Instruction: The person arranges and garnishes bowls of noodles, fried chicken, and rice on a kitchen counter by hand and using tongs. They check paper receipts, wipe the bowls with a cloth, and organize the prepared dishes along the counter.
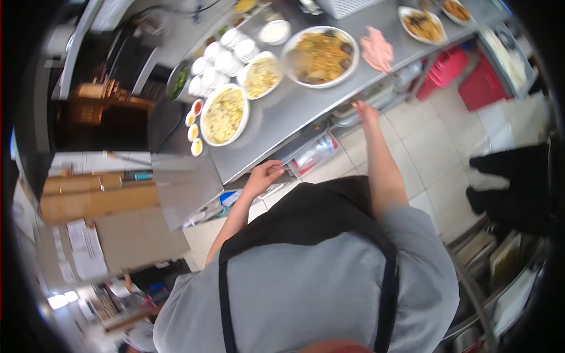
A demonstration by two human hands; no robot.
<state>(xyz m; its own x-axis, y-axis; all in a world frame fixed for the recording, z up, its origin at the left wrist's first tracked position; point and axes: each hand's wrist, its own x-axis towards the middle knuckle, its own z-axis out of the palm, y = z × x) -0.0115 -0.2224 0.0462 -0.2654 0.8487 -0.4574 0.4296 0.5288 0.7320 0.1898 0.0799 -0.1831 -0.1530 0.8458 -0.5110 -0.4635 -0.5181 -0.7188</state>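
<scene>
My left hand [266, 178] is held by the front edge of the steel counter [282, 125], its fingers loosely bent and apart, with nothing visible in it. Farther right, my right hand [365, 110] hangs just off the same edge, over the lower shelf. Its fingers are loosely bent, and I see nothing held. On the counter beyond my hands stand a large oval dish of noodles with dark pieces [323, 57] and two white bowls of pale yellow food, the nearer bowl [225, 115] and the farther bowl [262, 76]. A crumpled pink cloth [376, 50] lies beside the noodle dish.
Stacked white cups [222, 61] and small sauce cups [193, 132] stand at the counter's left. Two more food dishes, one a white bowl [422, 25], sit far right. Red bins [482, 85] stand on the tiled floor. A person's dark-clothed legs [512, 176] are at right.
</scene>
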